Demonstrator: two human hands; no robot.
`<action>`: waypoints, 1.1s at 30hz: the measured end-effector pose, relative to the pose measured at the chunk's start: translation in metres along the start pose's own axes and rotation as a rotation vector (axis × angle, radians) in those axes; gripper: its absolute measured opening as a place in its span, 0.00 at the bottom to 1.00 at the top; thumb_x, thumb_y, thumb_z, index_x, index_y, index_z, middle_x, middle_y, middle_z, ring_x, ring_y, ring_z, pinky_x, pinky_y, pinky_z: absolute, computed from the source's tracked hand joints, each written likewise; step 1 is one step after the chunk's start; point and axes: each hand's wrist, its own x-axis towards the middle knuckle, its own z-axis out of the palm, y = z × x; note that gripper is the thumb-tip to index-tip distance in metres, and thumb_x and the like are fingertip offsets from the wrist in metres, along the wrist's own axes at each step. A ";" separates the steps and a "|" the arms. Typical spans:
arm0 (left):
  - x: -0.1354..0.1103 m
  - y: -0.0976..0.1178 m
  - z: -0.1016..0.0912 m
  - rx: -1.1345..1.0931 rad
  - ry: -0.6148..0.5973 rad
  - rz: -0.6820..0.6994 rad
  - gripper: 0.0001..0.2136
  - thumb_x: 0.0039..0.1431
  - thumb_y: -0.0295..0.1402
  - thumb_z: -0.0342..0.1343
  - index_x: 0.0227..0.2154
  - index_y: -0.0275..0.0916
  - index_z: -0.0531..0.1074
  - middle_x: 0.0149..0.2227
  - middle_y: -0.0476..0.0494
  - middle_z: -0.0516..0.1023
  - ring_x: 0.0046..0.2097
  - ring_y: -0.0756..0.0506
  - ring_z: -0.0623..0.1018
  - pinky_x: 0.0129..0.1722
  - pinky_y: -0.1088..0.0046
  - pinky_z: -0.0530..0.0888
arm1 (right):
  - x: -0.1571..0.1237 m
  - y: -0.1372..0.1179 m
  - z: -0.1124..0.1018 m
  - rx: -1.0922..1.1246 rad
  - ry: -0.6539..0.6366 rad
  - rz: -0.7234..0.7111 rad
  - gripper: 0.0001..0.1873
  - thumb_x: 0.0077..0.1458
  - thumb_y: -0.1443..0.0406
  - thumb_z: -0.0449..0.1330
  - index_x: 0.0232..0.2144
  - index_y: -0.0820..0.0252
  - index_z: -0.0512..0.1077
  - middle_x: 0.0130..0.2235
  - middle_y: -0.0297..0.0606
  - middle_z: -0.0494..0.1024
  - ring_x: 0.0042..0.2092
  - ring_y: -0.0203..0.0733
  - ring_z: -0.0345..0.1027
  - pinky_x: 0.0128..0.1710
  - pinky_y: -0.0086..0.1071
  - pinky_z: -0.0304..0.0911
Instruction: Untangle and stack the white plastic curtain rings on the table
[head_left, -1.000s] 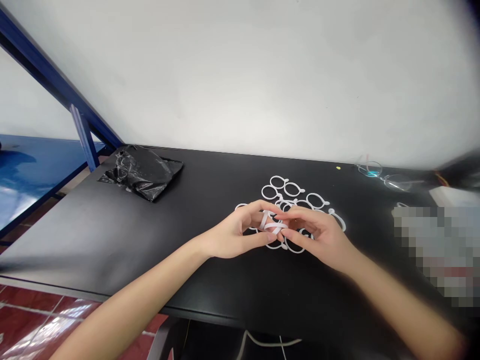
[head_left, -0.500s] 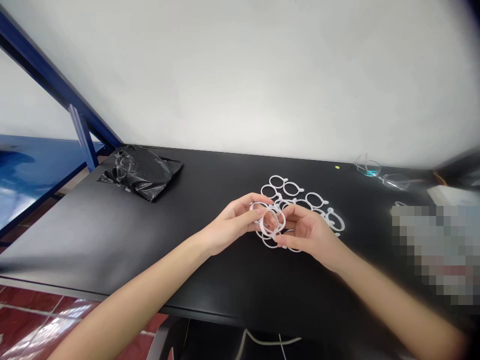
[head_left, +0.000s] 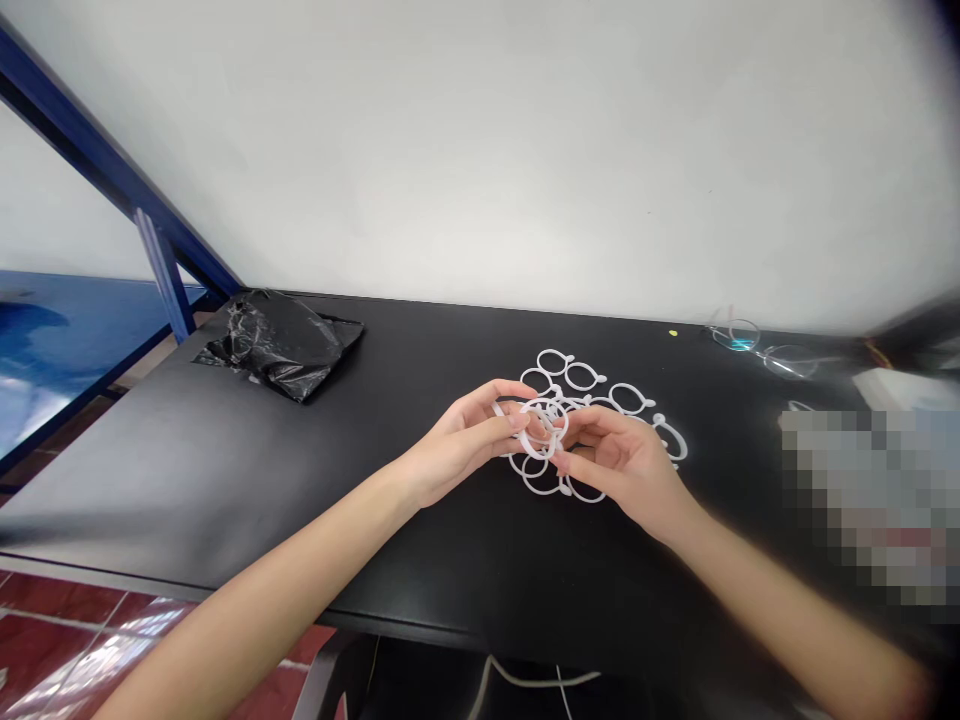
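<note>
Several thin white plastic rings (head_left: 535, 456), each seemingly with a small tab like a curtain ring, are bunched between my hands just above the black table. My left hand (head_left: 469, 435) is closed on the bunch, thumb in front and fingers behind. From the other side, the thumb and fingertips of my right hand (head_left: 622, 455) are closed at the edge of a ring. Below and behind my hands lie more loose white rings (head_left: 601, 379), some overlapping. My fingers hide part of the held rings, so how they are joined cannot be made out.
On the black table (head_left: 420, 350), a crumpled black plastic bag (head_left: 289, 345) lies at the back left. Clear-framed glasses (head_left: 787, 362) rest at the back right, near a small yellow bit (head_left: 673, 333). A blurred-out item (head_left: 870, 500) sits at right. A wall (head_left: 480, 150) rises behind.
The held rings have tilted and shifted slightly upward, now closer together between my fingers. Both hands stay in nearly the same place. The loose rings on the table look unmoved.
</note>
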 end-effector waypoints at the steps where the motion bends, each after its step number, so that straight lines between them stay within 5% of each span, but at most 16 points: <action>1: 0.000 0.001 0.000 0.001 0.008 -0.012 0.10 0.61 0.32 0.59 0.44 0.39 0.72 0.38 0.44 0.79 0.42 0.46 0.78 0.50 0.65 0.71 | 0.000 0.000 0.000 -0.007 0.006 -0.009 0.10 0.50 0.63 0.69 0.36 0.56 0.76 0.34 0.36 0.77 0.36 0.39 0.74 0.35 0.34 0.75; 12: 0.001 -0.001 -0.001 0.063 0.046 -0.042 0.07 0.57 0.30 0.62 0.39 0.36 0.77 0.38 0.43 0.80 0.41 0.47 0.78 0.48 0.66 0.72 | 0.003 -0.001 -0.002 0.012 0.187 0.026 0.13 0.47 0.60 0.71 0.35 0.58 0.76 0.36 0.40 0.81 0.36 0.43 0.76 0.30 0.34 0.76; 26: 0.001 -0.007 -0.002 0.124 0.046 0.002 0.09 0.55 0.31 0.65 0.35 0.35 0.72 0.32 0.48 0.77 0.35 0.51 0.76 0.39 0.74 0.71 | 0.002 -0.001 -0.002 0.094 0.044 0.059 0.11 0.52 0.60 0.67 0.38 0.57 0.74 0.37 0.38 0.80 0.37 0.42 0.76 0.28 0.32 0.75; 33: -0.002 -0.005 0.008 0.191 0.008 -0.020 0.19 0.56 0.33 0.64 0.48 0.39 0.65 0.29 0.48 0.77 0.34 0.48 0.77 0.32 0.74 0.74 | 0.000 -0.001 0.001 -0.096 0.037 0.064 0.12 0.54 0.56 0.65 0.34 0.58 0.76 0.29 0.38 0.81 0.29 0.42 0.77 0.25 0.34 0.73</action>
